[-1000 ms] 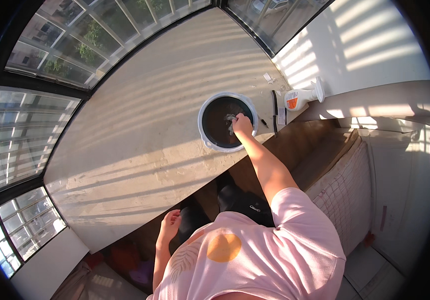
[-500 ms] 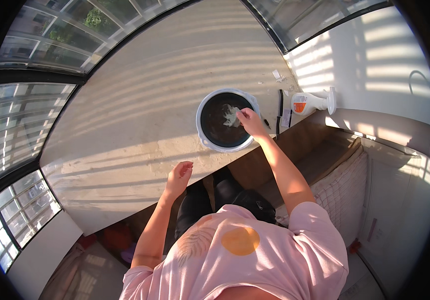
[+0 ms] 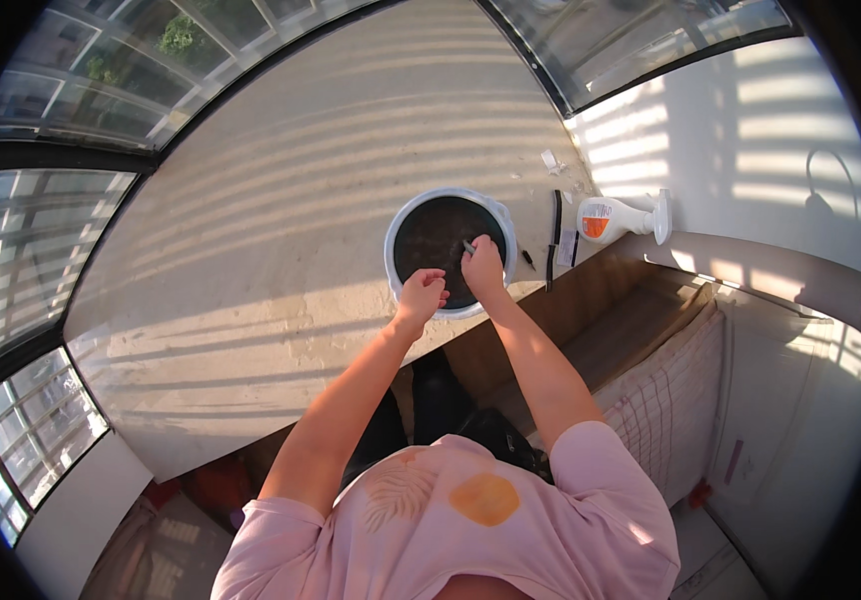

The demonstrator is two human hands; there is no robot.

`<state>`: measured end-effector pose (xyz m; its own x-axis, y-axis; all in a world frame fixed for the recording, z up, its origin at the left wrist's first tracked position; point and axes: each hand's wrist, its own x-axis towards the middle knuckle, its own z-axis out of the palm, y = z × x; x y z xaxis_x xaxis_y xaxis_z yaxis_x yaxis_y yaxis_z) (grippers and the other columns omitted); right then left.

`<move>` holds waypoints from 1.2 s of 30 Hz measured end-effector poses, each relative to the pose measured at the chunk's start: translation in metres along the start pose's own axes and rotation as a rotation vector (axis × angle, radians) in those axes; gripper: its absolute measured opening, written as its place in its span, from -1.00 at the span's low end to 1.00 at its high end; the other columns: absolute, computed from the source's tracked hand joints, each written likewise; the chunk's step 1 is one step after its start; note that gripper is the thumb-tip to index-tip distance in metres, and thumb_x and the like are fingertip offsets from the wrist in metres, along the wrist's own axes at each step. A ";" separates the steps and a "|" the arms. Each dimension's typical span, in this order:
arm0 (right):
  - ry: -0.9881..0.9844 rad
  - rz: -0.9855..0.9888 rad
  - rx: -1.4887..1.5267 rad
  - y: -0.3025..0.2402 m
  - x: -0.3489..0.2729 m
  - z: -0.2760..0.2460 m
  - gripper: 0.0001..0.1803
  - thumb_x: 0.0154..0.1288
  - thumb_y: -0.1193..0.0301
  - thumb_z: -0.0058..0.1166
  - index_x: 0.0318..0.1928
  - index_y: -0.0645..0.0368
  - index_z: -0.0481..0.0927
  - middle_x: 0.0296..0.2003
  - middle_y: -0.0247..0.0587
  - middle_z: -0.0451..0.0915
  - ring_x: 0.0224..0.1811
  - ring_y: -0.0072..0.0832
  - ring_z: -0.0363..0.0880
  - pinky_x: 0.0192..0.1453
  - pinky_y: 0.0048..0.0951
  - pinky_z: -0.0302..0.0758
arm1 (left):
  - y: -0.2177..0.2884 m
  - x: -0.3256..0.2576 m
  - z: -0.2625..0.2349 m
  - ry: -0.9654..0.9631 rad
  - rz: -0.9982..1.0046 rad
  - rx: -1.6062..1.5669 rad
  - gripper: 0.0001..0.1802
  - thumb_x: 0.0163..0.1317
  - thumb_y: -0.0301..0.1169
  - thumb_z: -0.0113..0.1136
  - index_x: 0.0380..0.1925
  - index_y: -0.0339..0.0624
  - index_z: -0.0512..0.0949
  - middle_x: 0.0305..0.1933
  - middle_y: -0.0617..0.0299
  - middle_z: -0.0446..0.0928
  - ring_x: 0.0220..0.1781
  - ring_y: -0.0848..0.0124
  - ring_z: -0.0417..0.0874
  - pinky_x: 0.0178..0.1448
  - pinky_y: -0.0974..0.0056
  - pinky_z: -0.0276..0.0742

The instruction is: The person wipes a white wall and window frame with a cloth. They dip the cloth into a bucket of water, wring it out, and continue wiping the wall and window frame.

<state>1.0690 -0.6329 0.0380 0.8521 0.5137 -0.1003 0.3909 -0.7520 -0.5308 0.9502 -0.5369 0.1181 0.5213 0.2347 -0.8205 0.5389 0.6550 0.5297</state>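
The bench (image 3: 251, 230) runs from the windows at its far edge to the person at its near edge. By the near edge, toward the right end, sits a white-rimmed bucket (image 3: 391, 240), dark inside with what looks like water. A spray bottle (image 3: 606, 220) is at the near right corner, its head pointing away from the bucket. Between them a black strip (image 3: 556, 225) lies roughly across the bench, its lower end at the near edge.

The left hand (image 3: 423, 298) is over the bucket's near-left rim, fingers curled; whether they hold anything cannot be told. The right hand (image 3: 484, 262) is over the bucket's right half, thumb and fingers closed on a rag. A small card (image 3: 569, 247) lies beside the strip, and a smaller black piece (image 3: 528, 259) lies between strip and bucket.

Only a small grey end of the rag (image 3: 468, 246) shows, over the bucket's dark middle. The step in hand appears to be handling the rag at the bucket, perhaps wringing it; that would call for both hands close together with a firm grip. The visible end points away from the right fingers toward the bench's far left; the rag's full long axis is hidden.
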 end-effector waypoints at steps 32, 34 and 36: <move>-0.217 -0.235 0.365 -0.071 -0.015 -0.049 -0.87 0.21 0.42 0.00 -0.26 0.15 0.38 -0.49 -0.01 0.52 -0.40 -0.03 0.53 -0.36 -0.16 0.45 | -0.005 0.094 -0.003 -0.327 -0.278 -0.779 -0.61 0.32 -0.05 -0.06 -0.25 -0.16 0.50 -0.32 0.19 0.55 -0.25 0.29 0.56 -0.11 0.23 0.53; -0.124 -0.393 0.361 -0.096 -0.023 -0.062 -0.87 0.19 0.46 0.00 -0.28 0.17 0.38 -0.48 -0.01 0.51 -0.40 -0.07 0.53 -0.37 -0.18 0.45 | -0.006 0.101 -0.020 -0.780 -0.389 -0.981 -0.72 0.31 -0.19 0.00 -0.27 -0.17 0.52 -0.36 0.17 0.56 -0.31 0.30 0.58 -0.17 0.23 0.55; -0.121 -0.380 0.267 -0.090 -0.018 -0.055 -0.91 0.19 0.46 -0.04 -0.33 0.19 0.36 -0.46 -0.01 0.52 -0.40 -0.09 0.53 -0.41 -0.19 0.45 | -0.012 0.103 -0.013 -0.395 -0.248 -0.939 -0.81 0.27 -0.29 0.03 -0.30 -0.16 0.52 -0.39 0.19 0.53 -0.35 0.33 0.56 -0.19 0.25 0.54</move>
<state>1.0381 -0.5975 0.1340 0.6133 0.7880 0.0538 0.5505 -0.3776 -0.7446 0.9887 -0.5107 0.0245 0.7365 -0.1226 -0.6652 0.0178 0.9866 -0.1621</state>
